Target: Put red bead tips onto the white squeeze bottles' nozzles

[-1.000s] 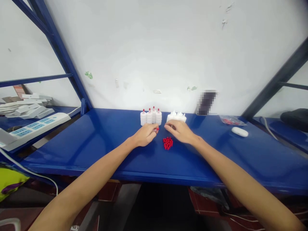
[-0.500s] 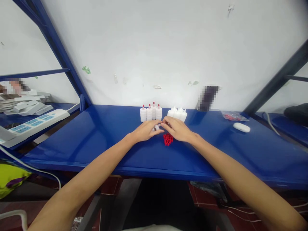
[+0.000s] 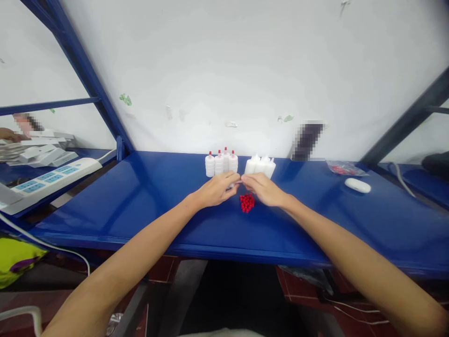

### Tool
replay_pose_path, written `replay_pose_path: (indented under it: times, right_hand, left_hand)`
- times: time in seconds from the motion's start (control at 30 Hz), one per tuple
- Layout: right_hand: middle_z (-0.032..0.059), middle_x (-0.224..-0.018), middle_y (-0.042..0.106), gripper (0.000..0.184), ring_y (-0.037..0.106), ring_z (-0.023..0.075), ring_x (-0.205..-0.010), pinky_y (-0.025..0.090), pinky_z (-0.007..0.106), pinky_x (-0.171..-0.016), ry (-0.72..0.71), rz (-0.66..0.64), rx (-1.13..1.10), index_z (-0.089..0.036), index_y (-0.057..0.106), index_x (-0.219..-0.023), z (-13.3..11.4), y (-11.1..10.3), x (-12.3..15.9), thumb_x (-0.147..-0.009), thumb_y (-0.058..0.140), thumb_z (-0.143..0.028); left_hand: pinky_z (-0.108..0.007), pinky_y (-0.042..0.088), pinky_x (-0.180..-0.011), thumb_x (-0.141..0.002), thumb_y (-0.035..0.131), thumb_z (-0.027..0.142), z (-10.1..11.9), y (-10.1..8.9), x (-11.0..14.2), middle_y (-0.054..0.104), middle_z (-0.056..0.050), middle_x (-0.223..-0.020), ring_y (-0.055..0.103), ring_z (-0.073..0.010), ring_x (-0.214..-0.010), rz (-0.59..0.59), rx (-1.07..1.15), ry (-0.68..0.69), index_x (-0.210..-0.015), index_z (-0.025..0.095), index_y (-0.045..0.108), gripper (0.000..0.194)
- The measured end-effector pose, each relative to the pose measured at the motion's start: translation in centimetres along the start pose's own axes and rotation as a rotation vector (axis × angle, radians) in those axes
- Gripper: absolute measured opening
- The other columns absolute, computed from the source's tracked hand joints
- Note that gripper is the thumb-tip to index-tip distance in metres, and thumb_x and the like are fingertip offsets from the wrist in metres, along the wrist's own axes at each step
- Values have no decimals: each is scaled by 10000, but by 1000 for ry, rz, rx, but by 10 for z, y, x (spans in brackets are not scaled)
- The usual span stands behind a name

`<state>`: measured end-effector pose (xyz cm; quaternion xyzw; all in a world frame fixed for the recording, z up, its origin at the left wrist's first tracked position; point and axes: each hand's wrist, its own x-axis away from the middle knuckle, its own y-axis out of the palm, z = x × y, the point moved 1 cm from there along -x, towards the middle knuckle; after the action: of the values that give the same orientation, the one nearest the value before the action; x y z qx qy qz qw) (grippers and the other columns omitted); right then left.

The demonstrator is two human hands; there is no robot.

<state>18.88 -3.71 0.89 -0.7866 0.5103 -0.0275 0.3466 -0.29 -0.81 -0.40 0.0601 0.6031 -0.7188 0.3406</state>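
My left hand [image 3: 220, 188] is closed round a white squeeze bottle [image 3: 231, 186], mostly hidden by the fingers. The bottle lies tilted, its nozzle toward the right. At the nozzle end, my right hand [image 3: 265, 188] is closed in a pinch; the fingers hide what is between them. A small heap of red caps [image 3: 247, 203] lies on the table just below both hands. Behind my left hand stand several white bottles with red tips [image 3: 219, 164]. Beyond my right hand is a group of white bottles with bare nozzles [image 3: 260, 166].
The blue table [image 3: 140, 206] backs onto a white wall. A clear bag with red pieces [image 3: 345, 168] and a white oval case [image 3: 358, 185] lie to the right. At the left are a power strip [image 3: 52, 180], piled white boxes [image 3: 45, 152] and part of another person's hand [image 3: 12, 135].
My right-hand fingers have closed in at the nozzle end of the bottle, and the thumb has drawn in. The left hand keeps its grip. The view has shifted slightly.
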Motion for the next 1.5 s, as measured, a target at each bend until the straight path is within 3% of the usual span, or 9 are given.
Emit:
replay_pose_path:
  times: [0.07,0.13,0.3,0.43,0.53,0.73,0.97,1.27,1.5]
  right_hand:
    - [-62,-586,213,387,223,109,-502,216,276,-496,69,54,-197,-235,294,-661,1,-9,0,-977,324,-458]
    - [-57,-593,221,355,211,109,-507,203,278,-496,93,72,-191,-236,263,-657,1,-22,2,-965,329,-401]
    - [-7,-670,458,235,421,141,-658,311,293,-649,76,-139,358,-195,406,-656,7,-41,5,-888,407,-232]
    - [-1,-696,528,184,464,144,-649,320,290,-641,146,-282,484,-188,480,-701,14,-37,4,-863,476,-275]
    - [2,-644,520,290,443,137,-588,301,295,-604,199,-334,524,-188,459,-654,14,-34,4,-899,453,-341]
    - [10,-647,533,275,461,142,-606,292,297,-607,262,-342,546,-187,439,-643,9,-35,5,-898,428,-290]
    - [-11,-639,502,182,432,133,-600,292,291,-607,192,-392,489,-188,489,-679,17,-30,4,-847,453,-246]
    - [50,-772,556,374,457,176,-722,339,332,-728,137,-354,414,-178,553,-718,15,-29,5,-923,250,-255]
    - [-16,-620,502,346,439,135,-607,305,291,-625,50,-94,382,-183,545,-743,-5,-14,4,-957,385,-404]
  left_hand:
    - [-284,425,-768,-973,394,233,-2,-1,0,564,-54,-903,520,-160,-808,41,-56,-1,-972,163,560,180]
    - [-280,424,-768,-963,411,232,-6,-1,1,565,-48,-887,523,-160,-808,83,-65,-27,-957,167,558,160]
    - [-263,405,-723,-923,456,225,-12,0,3,565,-14,-811,515,-144,-744,46,-22,-88,-864,173,529,107]
    - [-260,385,-686,-914,456,232,-12,1,3,550,0,-773,503,-138,-706,22,-14,-132,-823,178,500,115]
    - [-262,371,-667,-916,439,237,-10,1,3,533,1,-751,490,-139,-688,25,-17,-148,-793,182,474,139]
    - [-268,370,-664,-909,446,244,-11,3,2,549,-6,-770,500,-147,-695,0,-26,-157,-803,184,477,126]
    - [-275,371,-675,-920,444,255,-8,5,2,565,-11,-786,517,-152,-709,-33,-58,-138,-831,182,509,133]
    - [-267,353,-640,-928,449,294,-4,3,2,557,-3,-753,499,-141,-670,-45,-29,-155,-819,178,525,175]
    - [-264,358,-613,-920,432,287,5,-3,3,553,9,-694,487,-131,-614,-64,64,-177,-829,166,545,188]
